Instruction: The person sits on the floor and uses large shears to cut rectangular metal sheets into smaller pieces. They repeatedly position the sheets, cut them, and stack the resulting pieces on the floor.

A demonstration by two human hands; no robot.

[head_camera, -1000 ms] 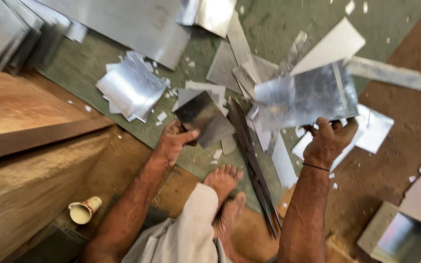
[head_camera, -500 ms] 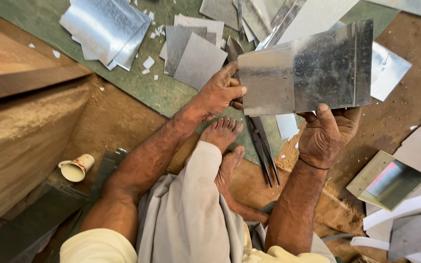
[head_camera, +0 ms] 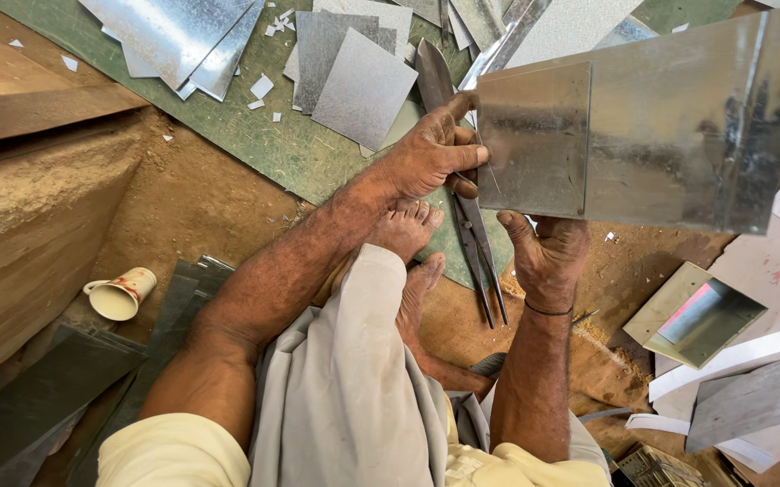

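Observation:
I hold a large shiny metal sheet [head_camera: 678, 126] up in front of me, with a smaller square sheet [head_camera: 534, 140] laid against its left part. My left hand [head_camera: 430, 153] pinches the left edge of the sheets with fingers and thumb. My right hand [head_camera: 543, 257] grips the bottom edge from underneath. Long metal shears [head_camera: 471, 225] lie on the ground below the sheets, next to my bare feet [head_camera: 408, 243].
Cut metal squares [head_camera: 363, 86] and larger sheets [head_camera: 182, 36] lie on a green mat [head_camera: 263, 144] ahead. A toppled cup [head_camera: 119, 293] rests on the dirt at left beside dark sheets [head_camera: 47, 397]. A folded metal box [head_camera: 701, 316] lies at right. A wooden block [head_camera: 20, 99] stands at left.
My left hand has left the grey squares on the mat and come up to the sheet's left edge. The sheets are now raised closer to the camera, with my right hand under them.

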